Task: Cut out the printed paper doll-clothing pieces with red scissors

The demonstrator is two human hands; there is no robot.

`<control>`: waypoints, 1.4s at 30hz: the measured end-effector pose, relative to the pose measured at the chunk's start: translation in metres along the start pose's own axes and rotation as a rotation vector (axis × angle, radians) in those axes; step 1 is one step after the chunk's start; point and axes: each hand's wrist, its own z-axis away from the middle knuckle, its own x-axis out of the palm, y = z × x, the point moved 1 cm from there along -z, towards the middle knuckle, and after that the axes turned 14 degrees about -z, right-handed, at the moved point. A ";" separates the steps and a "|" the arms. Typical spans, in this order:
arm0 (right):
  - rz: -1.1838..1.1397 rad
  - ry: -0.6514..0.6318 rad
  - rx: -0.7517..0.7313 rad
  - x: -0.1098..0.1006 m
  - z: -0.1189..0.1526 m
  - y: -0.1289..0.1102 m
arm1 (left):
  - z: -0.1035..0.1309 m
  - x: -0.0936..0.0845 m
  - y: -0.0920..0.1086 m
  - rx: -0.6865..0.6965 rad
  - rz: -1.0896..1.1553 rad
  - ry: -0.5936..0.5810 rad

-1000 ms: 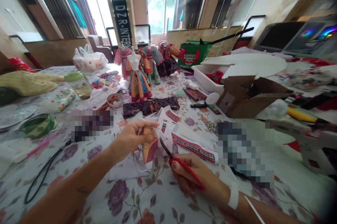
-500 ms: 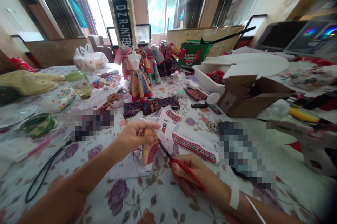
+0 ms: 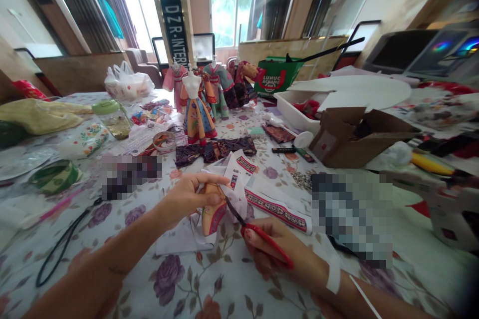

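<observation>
My left hand [image 3: 190, 193] pinches a piece of printed fabric [image 3: 212, 216], orange with a reddish patterned border, near the middle of the table. Red-handled scissors [image 3: 272, 248] are gripped in my right hand [image 3: 275, 244], and their dark blades point up and left to the fabric's edge beside my left fingertips. White cloth with red-and-black patterned bands [image 3: 277, 208] lies behind and to the right of the fabric. Another white piece [image 3: 183, 239] rests below my left hand.
A small dress form [image 3: 194, 104] in an orange and blue skirt stands behind, with several dressed forms around it. An opened cardboard box [image 3: 339, 142] and white tray [image 3: 295, 112] are at right; green tape [image 3: 56, 176] is at left.
</observation>
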 end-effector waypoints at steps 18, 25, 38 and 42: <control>-0.014 0.019 0.031 0.002 0.001 -0.003 | -0.001 0.000 -0.002 0.077 -0.039 0.078; -0.010 0.029 0.021 0.004 0.002 -0.005 | 0.000 0.001 -0.001 0.083 -0.043 0.061; -0.036 0.023 0.007 0.004 0.002 -0.004 | -0.002 -0.002 -0.005 0.022 0.089 -0.043; -0.008 0.039 0.021 0.004 0.002 -0.005 | -0.001 -0.002 -0.003 -0.013 0.112 -0.060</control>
